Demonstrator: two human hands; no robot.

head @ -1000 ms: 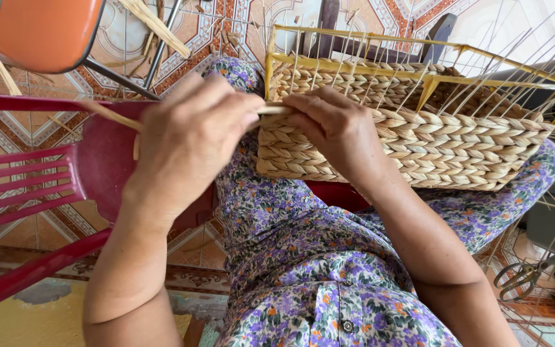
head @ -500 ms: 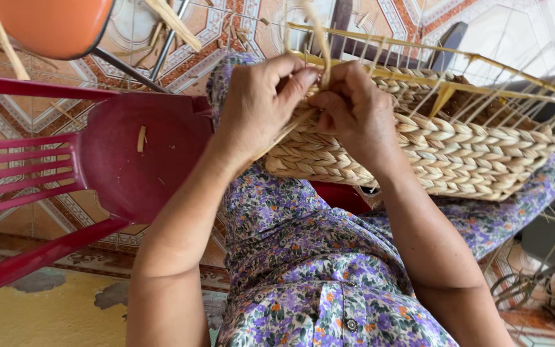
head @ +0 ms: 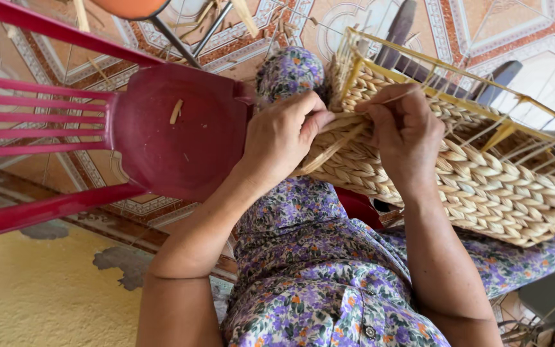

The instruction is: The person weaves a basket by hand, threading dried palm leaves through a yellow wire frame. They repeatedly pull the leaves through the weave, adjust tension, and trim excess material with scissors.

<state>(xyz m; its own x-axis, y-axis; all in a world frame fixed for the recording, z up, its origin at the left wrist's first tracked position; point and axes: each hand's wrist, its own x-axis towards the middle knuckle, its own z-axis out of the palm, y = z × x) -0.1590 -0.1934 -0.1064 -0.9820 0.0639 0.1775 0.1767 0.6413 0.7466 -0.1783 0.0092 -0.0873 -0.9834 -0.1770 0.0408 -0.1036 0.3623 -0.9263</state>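
While both hands (head: 348,138) grip, basket (head: 483,186) long axis rightward

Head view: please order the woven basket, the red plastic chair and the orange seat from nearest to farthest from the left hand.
1. Woven basket: touched by the left hand, on the lap.
2. Red plastic chair: just beside the hand's wrist side.
3. Orange seat: at the top edge, beyond the chair.
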